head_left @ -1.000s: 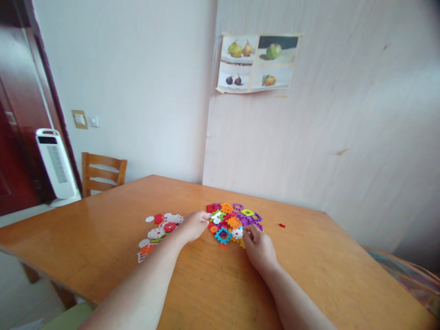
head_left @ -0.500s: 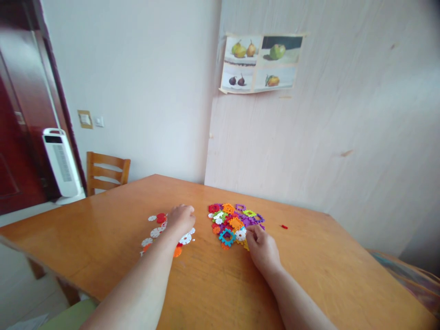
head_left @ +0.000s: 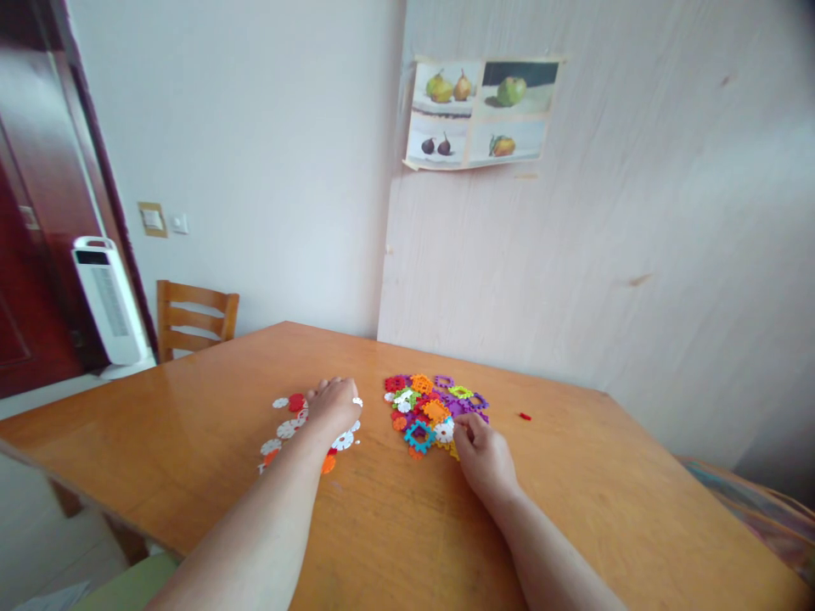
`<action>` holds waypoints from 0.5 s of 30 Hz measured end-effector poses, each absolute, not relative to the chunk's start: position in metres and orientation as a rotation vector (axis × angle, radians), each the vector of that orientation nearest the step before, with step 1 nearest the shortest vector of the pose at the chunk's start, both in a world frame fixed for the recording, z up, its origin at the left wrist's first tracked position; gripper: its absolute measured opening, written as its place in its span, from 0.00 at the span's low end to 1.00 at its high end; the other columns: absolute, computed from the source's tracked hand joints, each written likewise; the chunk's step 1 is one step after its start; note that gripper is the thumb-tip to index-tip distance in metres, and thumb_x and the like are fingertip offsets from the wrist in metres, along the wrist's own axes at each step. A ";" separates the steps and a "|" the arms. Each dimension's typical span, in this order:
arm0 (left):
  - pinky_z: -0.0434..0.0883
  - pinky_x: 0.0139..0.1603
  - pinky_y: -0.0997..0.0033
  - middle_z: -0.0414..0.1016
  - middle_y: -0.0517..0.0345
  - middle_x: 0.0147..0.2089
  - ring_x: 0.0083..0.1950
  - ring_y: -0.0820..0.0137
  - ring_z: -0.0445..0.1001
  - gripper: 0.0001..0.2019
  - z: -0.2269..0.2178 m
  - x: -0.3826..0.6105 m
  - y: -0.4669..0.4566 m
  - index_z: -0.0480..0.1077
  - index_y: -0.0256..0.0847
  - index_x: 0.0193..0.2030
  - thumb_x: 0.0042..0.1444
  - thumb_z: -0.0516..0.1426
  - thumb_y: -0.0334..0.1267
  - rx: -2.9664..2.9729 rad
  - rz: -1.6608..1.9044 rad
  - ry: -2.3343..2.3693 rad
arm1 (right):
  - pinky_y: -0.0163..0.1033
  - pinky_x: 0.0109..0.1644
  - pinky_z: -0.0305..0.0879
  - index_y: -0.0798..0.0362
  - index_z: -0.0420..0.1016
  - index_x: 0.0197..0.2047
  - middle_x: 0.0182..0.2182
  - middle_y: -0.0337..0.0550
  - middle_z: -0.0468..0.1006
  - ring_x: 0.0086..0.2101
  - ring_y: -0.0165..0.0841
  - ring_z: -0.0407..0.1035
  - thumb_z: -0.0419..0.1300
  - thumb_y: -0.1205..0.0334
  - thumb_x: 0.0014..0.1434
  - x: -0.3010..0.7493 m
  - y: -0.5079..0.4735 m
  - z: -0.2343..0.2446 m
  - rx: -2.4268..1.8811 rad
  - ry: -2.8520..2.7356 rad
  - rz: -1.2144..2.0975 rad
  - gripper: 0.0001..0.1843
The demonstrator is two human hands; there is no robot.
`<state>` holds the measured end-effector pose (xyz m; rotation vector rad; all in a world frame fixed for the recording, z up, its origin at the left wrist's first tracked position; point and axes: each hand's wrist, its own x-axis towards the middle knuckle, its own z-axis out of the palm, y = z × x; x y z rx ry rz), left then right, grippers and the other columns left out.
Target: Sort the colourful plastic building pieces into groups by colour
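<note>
My left hand (head_left: pixel 334 407) is closed over the left group of pieces, and a small white notched disc (head_left: pixel 357 401) pokes out at its fingertips. White notched discs (head_left: pixel 289 428), a red disc (head_left: pixel 296 402) and an orange disc (head_left: pixel 328 464) lie under and around that hand. My right hand (head_left: pixel 487 454) has its fingers pinched at the near right side of a mixed pile. Right by those fingertips is a white flower-like disc (head_left: pixel 444 431); whether they grip anything is hidden. The pile also holds a blue square frame (head_left: pixel 407 438) and an orange toothed square (head_left: pixel 436 412).
The pieces lie on a wooden table (head_left: pixel 395 526). A small red piece (head_left: pixel 525 417) sits apart on the right. Beyond the table's left edge stand a wooden chair (head_left: pixel 197 318) and a white tower appliance (head_left: pixel 109 301). Fruit pictures (head_left: pixel 482 114) hang on the wall panel.
A white disc now shows at my left fingertips, where none was visible before. My left hand has shifted very slightly; the right stays beside the pile. The view has tilted a little.
</note>
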<state>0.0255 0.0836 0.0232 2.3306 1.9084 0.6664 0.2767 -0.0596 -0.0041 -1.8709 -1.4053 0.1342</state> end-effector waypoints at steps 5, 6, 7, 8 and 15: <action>0.65 0.42 0.64 0.76 0.55 0.32 0.38 0.62 0.73 0.02 0.020 0.037 0.086 0.69 0.44 0.30 0.50 0.56 0.37 2.166 0.818 1.657 | 0.33 0.33 0.60 0.46 0.76 0.40 0.27 0.39 0.78 0.30 0.34 0.71 0.49 0.54 0.59 0.276 -0.060 -0.004 -1.867 -1.405 0.134 0.15; 0.66 0.40 0.66 0.76 0.56 0.32 0.37 0.64 0.73 0.04 0.019 0.041 0.085 0.69 0.43 0.31 0.50 0.57 0.39 2.084 0.873 1.553 | 0.33 0.33 0.60 0.47 0.76 0.40 0.27 0.39 0.78 0.30 0.34 0.71 0.49 0.54 0.59 0.276 -0.060 -0.004 -1.865 -1.407 0.137 0.15; 0.67 0.39 0.68 0.77 0.56 0.33 0.36 0.66 0.74 0.07 0.019 0.045 0.085 0.70 0.42 0.34 0.51 0.57 0.42 1.990 0.927 1.432 | 0.33 0.33 0.60 0.47 0.76 0.40 0.27 0.39 0.78 0.30 0.34 0.72 0.49 0.54 0.59 0.276 -0.060 -0.004 -1.861 -1.408 0.140 0.15; 0.68 0.38 0.70 0.77 0.55 0.35 0.35 0.68 0.74 0.11 0.019 0.049 0.084 0.70 0.41 0.38 0.51 0.57 0.44 1.896 0.975 1.311 | 0.33 0.33 0.60 0.47 0.76 0.40 0.27 0.39 0.78 0.31 0.34 0.72 0.49 0.54 0.59 0.276 -0.060 -0.004 -1.856 -1.409 0.143 0.15; 0.67 0.51 0.66 0.77 0.48 0.50 0.51 0.64 0.74 0.15 0.032 0.035 0.086 0.69 0.41 0.50 0.58 0.50 0.40 1.807 1.151 1.394 | 0.34 0.36 0.61 0.46 0.76 0.42 0.29 0.39 0.79 0.32 0.34 0.72 0.50 0.55 0.60 0.277 -0.059 -0.004 -1.854 -1.400 0.160 0.15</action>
